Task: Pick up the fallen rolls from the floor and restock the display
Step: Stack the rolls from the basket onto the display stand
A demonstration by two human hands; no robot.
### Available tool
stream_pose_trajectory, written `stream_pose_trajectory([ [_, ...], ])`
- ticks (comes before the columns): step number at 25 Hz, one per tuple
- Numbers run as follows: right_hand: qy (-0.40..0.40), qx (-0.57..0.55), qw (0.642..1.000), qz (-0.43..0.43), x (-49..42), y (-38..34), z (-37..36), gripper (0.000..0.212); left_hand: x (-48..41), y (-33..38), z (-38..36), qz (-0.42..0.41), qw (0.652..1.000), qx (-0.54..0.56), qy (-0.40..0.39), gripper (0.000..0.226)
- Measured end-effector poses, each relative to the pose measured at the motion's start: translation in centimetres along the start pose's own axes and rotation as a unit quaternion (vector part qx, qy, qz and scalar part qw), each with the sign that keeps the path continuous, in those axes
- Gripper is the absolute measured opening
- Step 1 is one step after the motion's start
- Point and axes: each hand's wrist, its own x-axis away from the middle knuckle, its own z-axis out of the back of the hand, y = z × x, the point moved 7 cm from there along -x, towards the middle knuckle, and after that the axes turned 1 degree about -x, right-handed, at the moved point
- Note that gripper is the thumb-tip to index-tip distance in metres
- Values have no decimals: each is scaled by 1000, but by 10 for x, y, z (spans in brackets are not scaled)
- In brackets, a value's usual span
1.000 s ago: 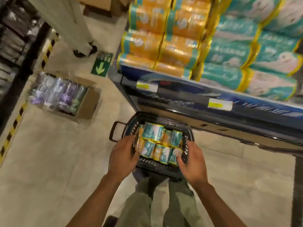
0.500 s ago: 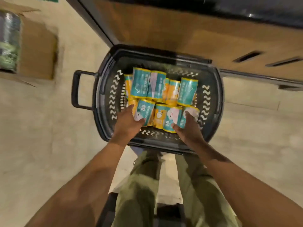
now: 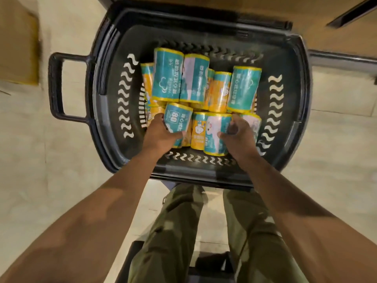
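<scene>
Beneath both forearms, olive trousers point(image 3: 179, 221) stand on the pale floor point(image 3: 40, 160). Just ahead, the left hand point(image 3: 161, 132) curls round a teal roll marked 80 point(image 3: 179, 122), thumb along its near side. The right hand point(image 3: 239, 136) clasps a teal-and-white roll point(image 3: 215, 137), thumb on one flank, fingers bent over the other. Between the two hands lies an orange roll point(image 3: 197, 129), touching both held ones. Beyond the fingertips, more teal rolls point(image 3: 169, 77) lie heaped on orange rolls point(image 3: 220, 91). All sit inside a black basket point(image 3: 285, 103), its handle point(image 3: 56, 86) out past the left hand. Farther off, a shelf base point(image 3: 255, 9) borders the basket, and a cardboard box point(image 3: 18, 48) lies beyond the handle.
</scene>
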Motion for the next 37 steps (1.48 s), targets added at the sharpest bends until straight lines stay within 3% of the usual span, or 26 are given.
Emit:
stream_pose_trajectory([
  [2, -22, -15, 1000, -16, -1, -2, 0, 50, -1, -3, 2, 2, 1000, 1, -4, 58],
  [5, -66, -18, 998, -8, 2, -13, -15, 75, 5, -9, 10, 2, 1000, -8, -22, 48],
  [7, -72, -31, 997, -17, 4, -17, -25, 81, 12, -9, 21, 4, 1000, 12, -7, 56],
  [12, -16, 6, 999, -28, 34, -47, 11, 66, 68, 1, 81, -21, 991, 76, 107, 66],
  [17, 9, -73, 997, -10, 131, -105, 102, 66, 158, 45, 156, -34, 989, 27, 139, 81],
  [20, -18, -165, 986, -25, 198, -149, 165, 73, 233, 112, 198, -90, 984, -1, 154, 80],
  [25, -23, -217, 974, 52, 289, -238, 281, 66, 356, 239, 248, -174, 971, 46, 158, 77],
  [30, -32, -205, 966, 154, 340, -299, 390, 64, 460, 344, 278, -263, 943, 18, 204, 77],
  [34, -23, -182, 956, 228, 353, -341, 474, 70, 500, 393, 294, -261, 932, 5, 250, 95],
  [37, -1, -139, 953, 268, 352, -374, 525, 73, 512, 429, 309, -282, 920, 7, 274, 92],
])
